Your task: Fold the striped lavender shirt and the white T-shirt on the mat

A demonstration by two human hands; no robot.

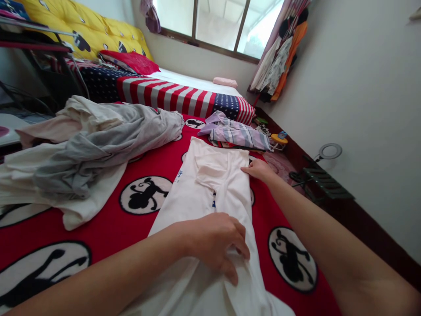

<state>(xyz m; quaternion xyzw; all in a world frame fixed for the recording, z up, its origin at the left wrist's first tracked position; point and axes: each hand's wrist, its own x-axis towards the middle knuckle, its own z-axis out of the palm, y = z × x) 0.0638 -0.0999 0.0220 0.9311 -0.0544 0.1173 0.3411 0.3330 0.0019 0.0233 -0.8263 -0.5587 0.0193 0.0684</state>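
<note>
White trousers lie lengthwise on a red blanket printed with black monkey figures in white ovals. The waist end points away from me, and small blue lettering shows near the left edge. My right hand reaches forward and pinches the right edge of the trousers near the waist. Nearer to me, my left hand rests on the legs, fingers curved downward and thumb apart from them. The lower end of the trousers runs out of view at the bottom.
Grey and white clothes are heaped at the left. Folded striped clothing lies beyond the waist. A bed with a flag-pattern cover stands under the window. Along the right wall are a ring light and a dark rack.
</note>
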